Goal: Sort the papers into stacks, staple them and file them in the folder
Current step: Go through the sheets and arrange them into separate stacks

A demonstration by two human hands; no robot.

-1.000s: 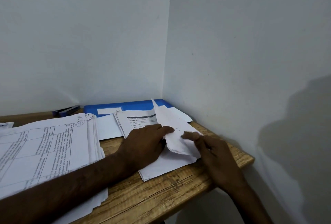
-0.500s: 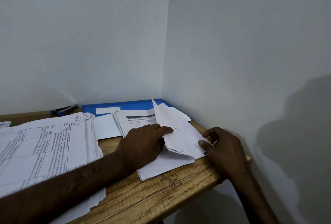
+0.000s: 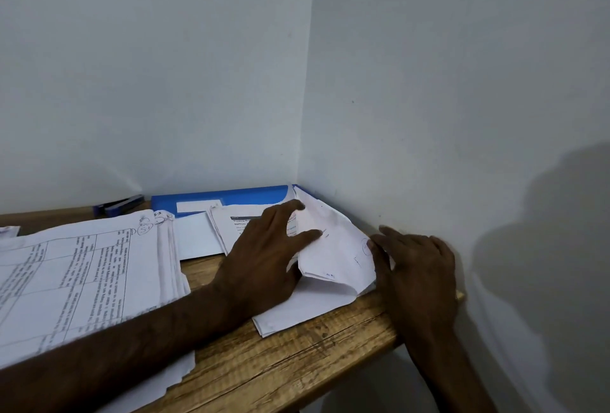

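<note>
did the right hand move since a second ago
Yes: the right hand has shifted right, toward the side wall, and now sits at the right edge of the folded sheet on the table.

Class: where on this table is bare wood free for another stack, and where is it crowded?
Free: the near edge of the table, between large stack and small pile; a thin strip behind that stack by the stapler. Crowded: back corner, with blue folder, left hand and right hand.
</note>
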